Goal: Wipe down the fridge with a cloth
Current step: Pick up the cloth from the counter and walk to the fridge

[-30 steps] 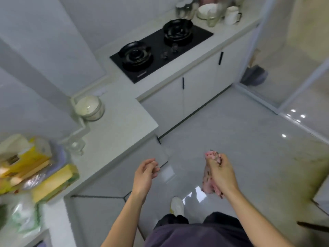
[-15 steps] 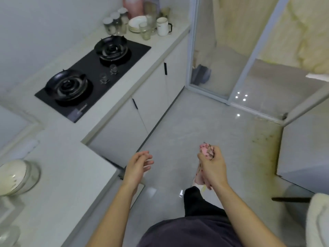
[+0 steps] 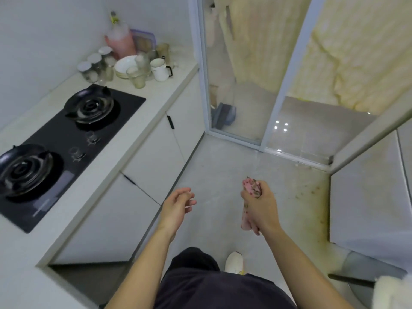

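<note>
Since half a second ago my view has swung to the right. The black glass two-burner hob (image 3: pixel 66 139) has slid to the left edge of the frame, and the pale bowl that sat at lower left is out of sight. My hands have kept their places in the lower middle.

My left hand (image 3: pixel 178 206) hangs over the grey tiled floor (image 3: pixel 211 157), fingers loosely spread and holding nothing. My right hand (image 3: pixel 262 210) is a fist round the pink cloth with dark specks (image 3: pixel 250 188). One bunched end sticks out above my thumb and the other hangs below my palm. The cloth touches nothing but that hand.

At the right edge stands a white flat-fronted appliance (image 3: pixel 367 197), well apart from the cloth; I cannot tell whether it is the fridge. At upper left, on the white stone counter (image 3: pixel 156 101), a white enamel mug with a black handle (image 3: pixel 160 70) stands beside a cluster of glass jars (image 3: pixel 95 68). A glass sliding door with a pale frame (image 3: pixel 287 74) fills the upper middle. My white shoe (image 3: pixel 233 262) shows at the bottom.
</note>
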Demonstrator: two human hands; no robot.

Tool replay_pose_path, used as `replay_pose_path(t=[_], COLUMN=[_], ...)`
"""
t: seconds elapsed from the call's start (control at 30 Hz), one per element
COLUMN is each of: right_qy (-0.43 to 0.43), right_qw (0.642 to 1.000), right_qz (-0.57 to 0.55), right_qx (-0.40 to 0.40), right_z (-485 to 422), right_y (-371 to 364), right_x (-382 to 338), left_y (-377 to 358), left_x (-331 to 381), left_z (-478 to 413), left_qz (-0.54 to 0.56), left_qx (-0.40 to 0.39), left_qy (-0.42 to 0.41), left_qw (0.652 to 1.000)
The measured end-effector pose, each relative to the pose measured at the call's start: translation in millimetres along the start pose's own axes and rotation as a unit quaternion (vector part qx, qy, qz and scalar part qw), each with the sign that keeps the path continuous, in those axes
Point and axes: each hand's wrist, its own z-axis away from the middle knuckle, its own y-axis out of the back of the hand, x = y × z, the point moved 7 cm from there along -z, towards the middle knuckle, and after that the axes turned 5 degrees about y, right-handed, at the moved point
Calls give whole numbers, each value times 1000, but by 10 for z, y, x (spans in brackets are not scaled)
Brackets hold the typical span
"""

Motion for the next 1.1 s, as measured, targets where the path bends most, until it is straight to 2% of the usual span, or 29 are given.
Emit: replay_pose_path(t=[0.23, 0.4, 0.53, 0.8, 1.1], right_qy=[-36, -55, -63, -86, -92], right_qw=[997, 989, 980, 957, 934], right_qz=[-19, -44, -68, -76, -92], right_qx=[61, 127, 176, 266, 334], right_z=[-659, -1255, -1878, -2673, -3076], right_y=[325, 508, 605, 718, 1224], right_x=[79, 34, -127, -460, -504], left_y=[-631, -1279, -1813, -2425, -3665], left_x=[456, 880, 1399, 2213, 2587], left_z=[-643, -1357, -1961, -2954, -3333], left_qz=[-49, -90, -129, -217, -251], left_qx=[-44, -107, -171, -235, -311], left_qy=[1, 1, -17, -34, -16], left_qw=[998, 990, 977, 947, 916])
